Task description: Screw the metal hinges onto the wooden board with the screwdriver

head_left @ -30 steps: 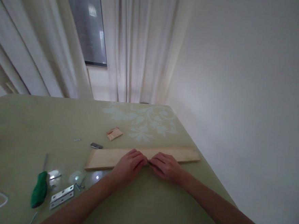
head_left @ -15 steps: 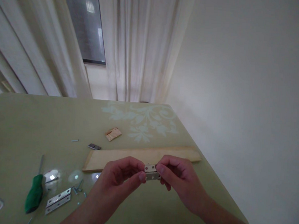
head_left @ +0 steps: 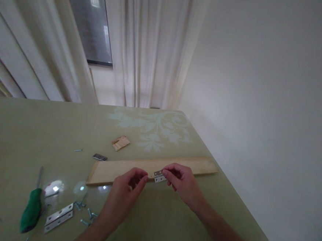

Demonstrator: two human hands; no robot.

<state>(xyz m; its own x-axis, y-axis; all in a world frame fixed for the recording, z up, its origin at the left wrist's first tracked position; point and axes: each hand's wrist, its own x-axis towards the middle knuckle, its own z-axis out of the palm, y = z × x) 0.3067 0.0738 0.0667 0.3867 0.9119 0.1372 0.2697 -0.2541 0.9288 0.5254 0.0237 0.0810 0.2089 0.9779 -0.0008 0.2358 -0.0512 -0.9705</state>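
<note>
My right hand (head_left: 183,181) pinches a small metal hinge (head_left: 159,176) at its right end. Its two leaves are spread, with screw holes showing, and it is held at the near edge of a long pale wooden board (head_left: 110,170). Left of the hinge, my left hand (head_left: 127,188) has let go of it; thumb and index finger are curled, their tips close together, with nothing visible between them. Those tips are by the board's near edge, beside a small dark hole in the wood.
At the left lie a green-handled screwdriver (head_left: 32,208), a larger silver hinge (head_left: 59,218) and several loose screws (head_left: 89,214). Behind the board are a dark hinge (head_left: 100,157), a wooden scrap (head_left: 120,143) and a single screw (head_left: 78,150). A wall (head_left: 260,123) borders the table's right side.
My left hand has come off the hinge and moved slightly left. My right hand has brought the hinge left and forward to the board's edge, turning its leaves more open to view.
</note>
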